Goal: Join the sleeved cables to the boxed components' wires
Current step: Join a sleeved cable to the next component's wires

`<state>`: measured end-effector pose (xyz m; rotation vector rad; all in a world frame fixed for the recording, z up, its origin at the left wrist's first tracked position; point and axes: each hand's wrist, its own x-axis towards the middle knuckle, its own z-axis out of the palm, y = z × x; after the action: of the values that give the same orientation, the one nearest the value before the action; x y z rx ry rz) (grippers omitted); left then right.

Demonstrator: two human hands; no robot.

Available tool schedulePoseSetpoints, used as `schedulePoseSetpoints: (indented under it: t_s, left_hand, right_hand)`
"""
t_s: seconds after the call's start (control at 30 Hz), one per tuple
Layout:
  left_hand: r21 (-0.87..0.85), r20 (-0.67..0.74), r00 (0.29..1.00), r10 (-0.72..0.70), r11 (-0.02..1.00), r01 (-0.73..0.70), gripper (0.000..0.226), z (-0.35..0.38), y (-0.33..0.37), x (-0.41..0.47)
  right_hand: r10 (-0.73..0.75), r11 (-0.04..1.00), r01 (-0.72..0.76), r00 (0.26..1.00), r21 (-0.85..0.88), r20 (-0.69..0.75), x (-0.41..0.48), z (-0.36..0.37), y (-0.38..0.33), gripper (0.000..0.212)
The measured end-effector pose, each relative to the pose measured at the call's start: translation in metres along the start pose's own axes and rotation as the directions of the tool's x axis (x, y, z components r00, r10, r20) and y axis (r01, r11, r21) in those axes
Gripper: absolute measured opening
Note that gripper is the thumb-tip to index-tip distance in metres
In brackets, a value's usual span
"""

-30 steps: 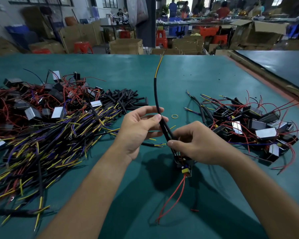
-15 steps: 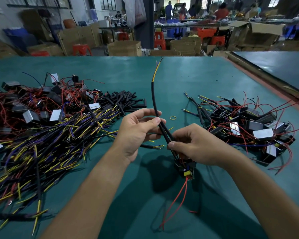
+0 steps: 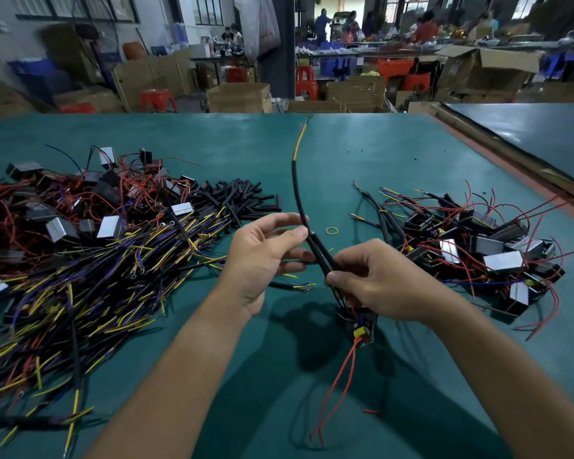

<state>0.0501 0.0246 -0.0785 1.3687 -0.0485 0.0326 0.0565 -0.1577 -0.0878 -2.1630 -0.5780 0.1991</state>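
Observation:
My left hand [image 3: 262, 256] pinches a black sleeved cable [image 3: 297, 190] between thumb and fingers; the cable rises away from me and ends in a yellow wire with a ring terminal. My right hand [image 3: 378, 279] grips the cable's lower black sleeves just above a small boxed component [image 3: 362, 326] with a yellow part. Two red wires [image 3: 337, 389] hang from that component over the green table [image 3: 212, 376]. Both hands are held above the table, close together.
A large heap of sleeved cables and boxed components [image 3: 80, 260] lies at the left, with loose black sleeves [image 3: 239, 197] behind it. A pile of joined components [image 3: 471, 246] sits at the right. A yellow rubber band [image 3: 332, 230] lies between them. Cartons and people fill the background.
Both hands have stayed together on the cable and component. The view has shifted slightly; the cable's top now stands a little further right.

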Motion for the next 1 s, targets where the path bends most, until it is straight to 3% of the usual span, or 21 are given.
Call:
schedulePoseSetpoints:
  t_s: [0.2,0.33,0.67,1.0]
  left_hand:
    - [0.054,0.081,0.996,-0.043,0.998,0.038,0.009,-0.0007,-0.0006,-0.0014]
    - [0.122,0.123,0.992,-0.029,0.992,0.014,0.011,0.0009,-0.0035,-0.0031]
    - [0.146,0.108,0.994,-0.026,0.989,0.010,0.020,0.0007,-0.0047,-0.0004]
    - [0.100,0.082,0.996,-0.037,0.995,0.029,0.015,-0.0016,-0.0045,-0.0005]
  right_hand:
    - [-0.060,0.993,0.070,0.993,0.092,-0.103,0.0021,-0.0012,0.0015,0.020]
    - [-0.059,0.987,0.066,0.997,0.149,-0.055,-0.0009,-0.0005,-0.0008,0.016]
    - [0.033,0.975,-0.015,0.996,0.222,-0.080,0.0005,-0.0020,-0.0065,0.017]
    - [0.076,0.963,-0.044,0.991,0.266,-0.112,0.0039,0.0000,-0.0043,0.019]
